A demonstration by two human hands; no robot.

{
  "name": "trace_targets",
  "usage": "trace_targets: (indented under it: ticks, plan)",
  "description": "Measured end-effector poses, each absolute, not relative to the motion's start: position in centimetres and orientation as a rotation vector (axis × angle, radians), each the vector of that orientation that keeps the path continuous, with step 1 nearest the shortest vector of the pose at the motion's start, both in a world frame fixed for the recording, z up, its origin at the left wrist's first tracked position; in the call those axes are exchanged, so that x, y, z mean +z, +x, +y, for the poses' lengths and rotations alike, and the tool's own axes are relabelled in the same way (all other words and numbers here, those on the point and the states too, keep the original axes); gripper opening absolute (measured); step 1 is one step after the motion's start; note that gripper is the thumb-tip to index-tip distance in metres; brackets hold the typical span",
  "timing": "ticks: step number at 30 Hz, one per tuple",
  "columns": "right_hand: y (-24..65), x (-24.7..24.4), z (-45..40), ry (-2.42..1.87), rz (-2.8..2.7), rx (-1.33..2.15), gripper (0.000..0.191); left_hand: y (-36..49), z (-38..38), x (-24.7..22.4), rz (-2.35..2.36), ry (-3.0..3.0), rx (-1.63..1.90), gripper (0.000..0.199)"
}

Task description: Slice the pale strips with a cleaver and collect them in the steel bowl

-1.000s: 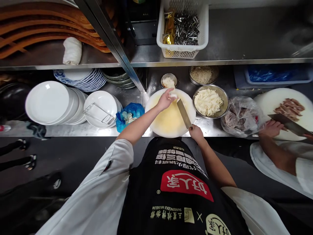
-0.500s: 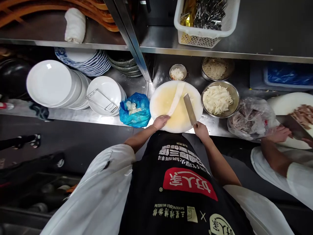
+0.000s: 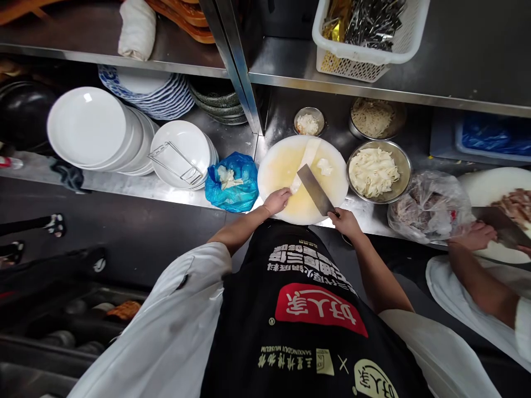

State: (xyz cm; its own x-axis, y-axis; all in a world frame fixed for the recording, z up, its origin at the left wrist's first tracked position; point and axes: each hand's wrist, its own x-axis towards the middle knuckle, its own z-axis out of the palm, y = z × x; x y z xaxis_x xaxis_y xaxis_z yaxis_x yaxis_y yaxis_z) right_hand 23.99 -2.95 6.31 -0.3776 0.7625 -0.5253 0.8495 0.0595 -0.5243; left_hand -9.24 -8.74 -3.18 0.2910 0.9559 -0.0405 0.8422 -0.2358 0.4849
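A round yellowish-white cutting board (image 3: 274,171) lies at the counter's front edge. Across it runs a long pale strip (image 3: 310,150), its near end pinched by my left hand (image 3: 277,200). My right hand (image 3: 345,222) is closed round the handle of a cleaver (image 3: 316,190), whose blade slants over the board with its tip at the strip. A small pale piece (image 3: 324,166) rests on the board, right of the strip. To the right of the board stands a metal bowl (image 3: 402,171) of pale slices. A blue plastic bag (image 3: 244,185) with white pieces is on the left.
White plates (image 3: 87,127) are stacked at the left, with a wire rack (image 3: 176,163) on a smaller stack. At the right lie a clear bag (image 3: 431,204) and another person's hand (image 3: 477,235) near a second board. A metal shelf edge (image 3: 365,95) crosses above.
The cleaver has swung left, its tip now at the strip. A small pale piece now shows on the board right of the strip. The whole view has shifted slightly.
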Motion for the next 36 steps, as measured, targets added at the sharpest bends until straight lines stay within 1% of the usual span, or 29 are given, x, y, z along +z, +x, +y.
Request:
trace_targets:
  ticks: [2, 6, 11, 14, 23, 28, 32, 36]
  plan:
    - [24.0, 6.2, -3.3, 1.713, 2.152, -1.342, 0.035, -9.2, -8.2, -3.0, 1.602, 2.178, 0.336, 0.039]
    - [24.0, 5.5, -3.3, 1.63, 2.081, -1.535, 0.041, -9.4, -7.9, -3.2, 1.518, 2.236, 0.255, 0.033]
    - [23.1, 4.4, -1.3, 1.498, 1.949, -1.852, 0.044, -9.4, -8.3, -2.9, 1.514, 2.262, 0.299, 0.031]
    - [22.6, 3.7, 0.3, 1.415, 1.911, -1.949, 0.046, -9.3, -8.0, -2.3, 1.517, 2.277, 0.291, 0.03]
    - [22.6, 1.6, 3.1, 1.264, 1.82, -1.959, 0.049, -9.3, -7.1, -1.3, 1.498, 2.317, 0.19, 0.023]
    - [21.3, 1.2, 4.0, 1.281, 1.739, -1.975, 0.046, -9.2, -6.9, -0.9, 1.47, 2.314, 0.132, 0.024]
    - [20.7, 1.3, 3.8, 1.332, 1.709, -1.885, 0.044, -9.0, -6.8, -0.8, 1.482, 2.264, 0.123, 0.025]
    - [22.1, 1.9, 2.7, 1.348, 1.733, -1.79, 0.043, -8.8, -6.9, -1.1, 1.509, 2.217, 0.158, 0.026]
